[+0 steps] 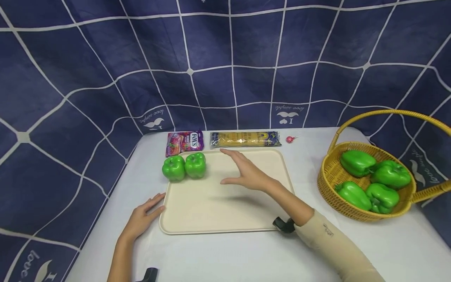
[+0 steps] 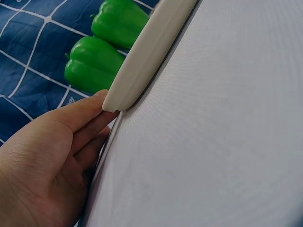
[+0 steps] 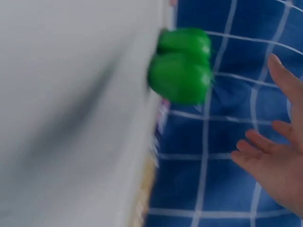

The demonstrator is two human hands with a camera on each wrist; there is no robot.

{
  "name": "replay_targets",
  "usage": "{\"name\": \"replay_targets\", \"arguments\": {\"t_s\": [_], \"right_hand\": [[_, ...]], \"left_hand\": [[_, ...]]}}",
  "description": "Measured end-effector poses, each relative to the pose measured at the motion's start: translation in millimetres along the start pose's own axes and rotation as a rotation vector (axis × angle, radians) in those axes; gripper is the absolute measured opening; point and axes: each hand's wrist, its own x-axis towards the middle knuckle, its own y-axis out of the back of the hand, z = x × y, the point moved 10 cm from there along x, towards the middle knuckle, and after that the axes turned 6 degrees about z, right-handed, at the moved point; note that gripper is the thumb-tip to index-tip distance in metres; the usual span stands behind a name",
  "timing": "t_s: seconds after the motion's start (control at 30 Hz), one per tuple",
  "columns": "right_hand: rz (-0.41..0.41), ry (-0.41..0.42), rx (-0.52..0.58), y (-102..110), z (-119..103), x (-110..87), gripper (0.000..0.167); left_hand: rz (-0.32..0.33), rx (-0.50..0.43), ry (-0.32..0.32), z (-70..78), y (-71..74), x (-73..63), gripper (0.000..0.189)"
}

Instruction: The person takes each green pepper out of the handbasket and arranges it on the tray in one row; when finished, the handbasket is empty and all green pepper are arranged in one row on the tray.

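Right hand [image 3: 277, 163], fingers spread, clear of two green peppers [image 3: 182, 71]; pale tray [image 3: 61, 156] blurred.

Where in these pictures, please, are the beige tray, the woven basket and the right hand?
Beige tray [image 1: 208, 213]: head view, on its bare surface.
Woven basket [image 1: 331, 197]: head view, on its outer wall.
Right hand [image 1: 249, 173]: head view, on the middle of the hand.

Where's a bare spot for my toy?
The tray is bare in front of its two green peppers, below the right hand. So is the white cloth between tray and basket, and just in front of the tray. It's crowded at the tray's far-left corner and in the basket, with four peppers.
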Motion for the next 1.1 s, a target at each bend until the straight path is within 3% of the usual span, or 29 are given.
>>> {"name": "replay_targets", "arguments": {"t_s": [0.1,0.27,0.4,0.53,0.67,0.8,1.1], "right_hand": [[0.040,0.004,-0.038,40,-1,-23.4,0.085],[0.177,-0.012,-0.134,109,12,-68.2,0.079],[0.280,-0.091,-0.222,159,35,-110.6,0.076],[0.346,-0.210,-0.201,195,64,-156.3,0.073],[0.378,-0.297,-0.126,216,92,-194.8,0.072],[0.339,-0.389,-0.116,223,117,-219.5,0.071],[0.020,-0.457,-0.141,212,148,-230.3,0.063]], "left_hand": [[0.007,0.005,-0.005,-0.2,0.7,-0.1,0.055],[0.009,0.014,0.002,-1.3,0.6,-0.2,0.055],[0.005,0.007,0.009,-1.3,-0.1,-1.0,0.055],[0.000,-0.005,0.004,-0.3,-1.7,-2.0,0.054],[-0.005,-0.001,-0.003,0.0,-2.9,-1.8,0.054],[-0.002,0.003,-0.006,0.8,-1.8,-0.7,0.054],[-0.003,0.001,-0.009,0.8,0.1,1.1,0.054]]}}
